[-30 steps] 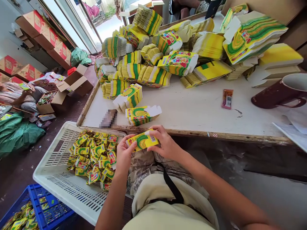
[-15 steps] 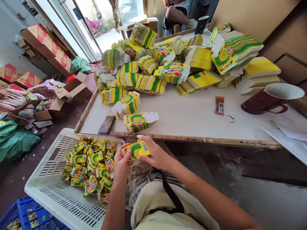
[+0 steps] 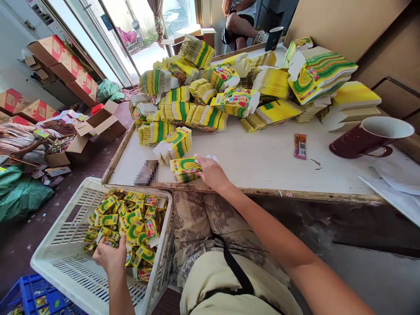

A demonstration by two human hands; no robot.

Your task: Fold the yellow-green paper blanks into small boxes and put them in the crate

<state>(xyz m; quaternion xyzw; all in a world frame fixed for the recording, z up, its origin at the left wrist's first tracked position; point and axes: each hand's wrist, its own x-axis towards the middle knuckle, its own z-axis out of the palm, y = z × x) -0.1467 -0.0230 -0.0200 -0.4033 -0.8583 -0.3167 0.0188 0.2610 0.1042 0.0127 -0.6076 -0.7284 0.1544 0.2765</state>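
Observation:
My left hand (image 3: 110, 257) is over the white plastic basket (image 3: 42, 256), thumb and fingers apart, with nothing visibly gripped. Beneath it lies a heap of small yellow-and-green candy boxes (image 3: 131, 218). On the table's front edge is a small stack of flattened yellow cartons (image 3: 183, 168). My right hand (image 3: 213, 175) has its thumb and fingers closed on the right end of this stack; how many cartons it grips cannot be seen. Just behind stands another bundle of cartons (image 3: 175, 142).
Piled carton bundles (image 3: 193, 105) cover the back of the table (image 3: 262, 162). A maroon mug (image 3: 354, 140) and a small wrapped packet (image 3: 300, 146) stand to the right. A blue crate (image 3: 42, 293) is at lower left. Other people sit at the far left and behind the table.
The yellow box that both hands held between them has left them. My left hand moved down-left over the basket and opened; my right hand reached forward onto the carton stack.

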